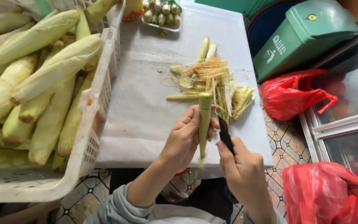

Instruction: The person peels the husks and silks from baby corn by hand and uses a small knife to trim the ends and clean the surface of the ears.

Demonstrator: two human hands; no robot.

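Observation:
My left hand (184, 139) grips a slim green-husked baby corn ear (205, 120), held upright over the near edge of the white-covered table (141, 108). My right hand (245, 174) holds a black-handled knife (225, 135), its blade resting against the right side of the ear. Just beyond lies a pile of stripped husks and silk (212, 85).
A white plastic crate (90, 141) heaped with unhusked corn ears (42, 83) fills the left. A tray of peeled small ears (162, 14) sits at the table's far edge. A green lidded bin (303, 35) and red plastic bags (297, 97) stand on the tiled floor at right.

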